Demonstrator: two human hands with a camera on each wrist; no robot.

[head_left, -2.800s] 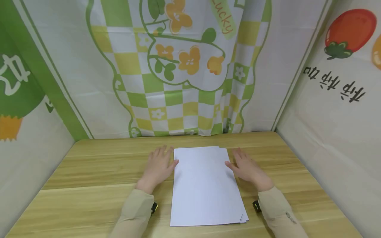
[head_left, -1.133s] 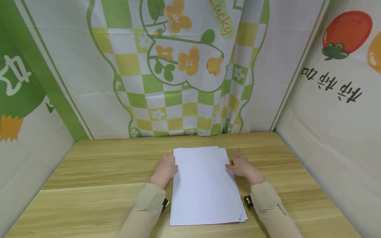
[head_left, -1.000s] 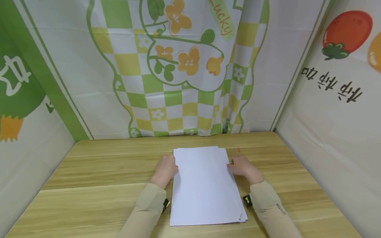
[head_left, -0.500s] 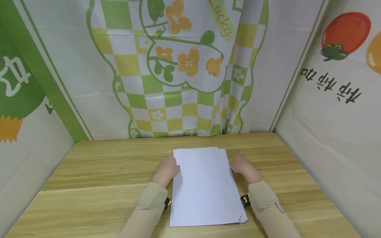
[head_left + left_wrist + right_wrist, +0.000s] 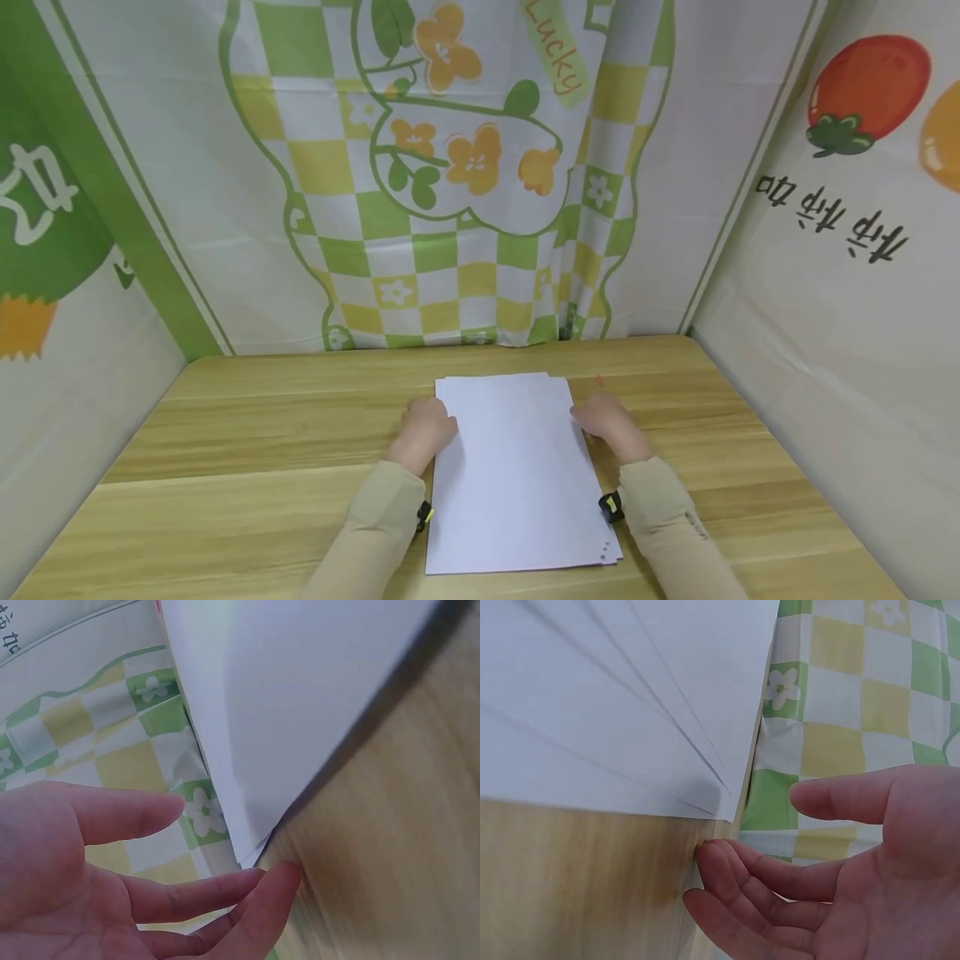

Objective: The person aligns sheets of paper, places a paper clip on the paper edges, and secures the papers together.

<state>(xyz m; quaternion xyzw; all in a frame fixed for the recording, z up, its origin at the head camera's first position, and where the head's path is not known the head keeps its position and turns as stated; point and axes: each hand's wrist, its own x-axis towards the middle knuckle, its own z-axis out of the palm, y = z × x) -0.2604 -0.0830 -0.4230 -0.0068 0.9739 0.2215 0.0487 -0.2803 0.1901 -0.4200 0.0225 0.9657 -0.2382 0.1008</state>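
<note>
A stack of white paper sheets (image 5: 517, 475) lies on the table, its edges slightly uneven and small dark marks at its near right corner. My left hand (image 5: 426, 429) is at the stack's far left edge, thumb overlapping the paper in the head view. In the left wrist view, the left hand's fingers (image 5: 187, 896) bend loosely by a paper corner, apart from the thumb. At the opposite edge is my right hand (image 5: 609, 421). The right wrist view shows its fingers (image 5: 795, 881) curled loosely beside the sheets' fanned corner, with a gap to the thumb.
The wood-grain table (image 5: 262, 467) stretches out on both sides of the paper. A small red mark (image 5: 598, 381) shows beyond my right hand. Behind the table hangs a checkered curtain (image 5: 450, 275); printed fabric walls (image 5: 817, 317) enclose the sides.
Both hands lay with spread, straight fingers at first; their fingers have since curled in beside the stack. Both forearms have shifted inward. The paper has hardly moved.
</note>
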